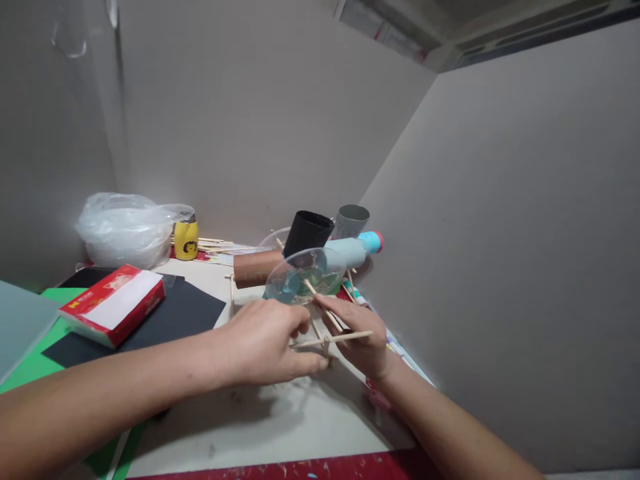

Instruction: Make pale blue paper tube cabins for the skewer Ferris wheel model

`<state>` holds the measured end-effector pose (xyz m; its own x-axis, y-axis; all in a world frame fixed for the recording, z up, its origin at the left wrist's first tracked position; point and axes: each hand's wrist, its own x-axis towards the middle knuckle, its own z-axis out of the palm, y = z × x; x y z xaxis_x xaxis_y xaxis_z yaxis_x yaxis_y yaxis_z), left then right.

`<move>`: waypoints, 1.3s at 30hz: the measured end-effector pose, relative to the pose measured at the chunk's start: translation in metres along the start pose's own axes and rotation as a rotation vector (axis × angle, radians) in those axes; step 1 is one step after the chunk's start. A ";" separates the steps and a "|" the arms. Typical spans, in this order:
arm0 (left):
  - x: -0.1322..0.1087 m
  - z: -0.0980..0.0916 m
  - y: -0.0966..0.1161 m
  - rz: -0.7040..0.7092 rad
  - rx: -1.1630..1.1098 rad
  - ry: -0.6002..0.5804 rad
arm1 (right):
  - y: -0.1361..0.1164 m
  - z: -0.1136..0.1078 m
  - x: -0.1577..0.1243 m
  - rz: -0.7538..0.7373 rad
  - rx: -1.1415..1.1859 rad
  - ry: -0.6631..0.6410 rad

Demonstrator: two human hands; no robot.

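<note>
A model of thin wooden sticks, clear plastic discs and coloured paper tubes stands on the white table. My left hand point(270, 343) is closed at the near end of the model, its thumb and fingers about a wooden crosspiece stick point(345, 337). Across from it, my right hand point(363, 337) has its fingers against a slanting wooden stick point(327, 311) that meets a clear plastic disc point(320, 257). Beyond the hands sit a brown tube point(257, 268), a black tube point(306, 233) tilted upward and a light blue tube point(347, 253). My palms hide part of the stick joint.
On the left, a red tissue pack point(114, 300) lies on black paper point(187, 313) and green sheets point(17, 373). Behind are a plastic bag point(125, 230), a yellow container point(187, 239) and loose sticks point(215, 248). A grey tube point(351, 222) stands near the right wall point(515, 233).
</note>
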<state>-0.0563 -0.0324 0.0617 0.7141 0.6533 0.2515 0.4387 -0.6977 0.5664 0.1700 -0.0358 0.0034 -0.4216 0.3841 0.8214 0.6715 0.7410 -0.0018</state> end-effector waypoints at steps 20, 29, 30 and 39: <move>0.008 0.043 -0.017 0.215 -0.149 0.118 | 0.000 -0.003 0.011 -0.025 0.049 -0.055; 0.008 0.050 -0.017 0.258 -0.149 0.130 | 0.003 0.000 0.007 0.002 0.081 -0.030; 0.009 0.052 -0.019 0.256 -0.168 0.145 | 0.003 0.000 0.007 -0.004 0.092 -0.032; 0.015 0.053 -0.026 0.270 -0.149 0.200 | 0.001 -0.003 0.009 0.033 0.179 -0.008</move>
<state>-0.0281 -0.0200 0.0091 0.6661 0.5063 0.5477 0.1539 -0.8118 0.5633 0.1685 -0.0331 0.0126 -0.4066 0.4140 0.8144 0.5666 0.8136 -0.1307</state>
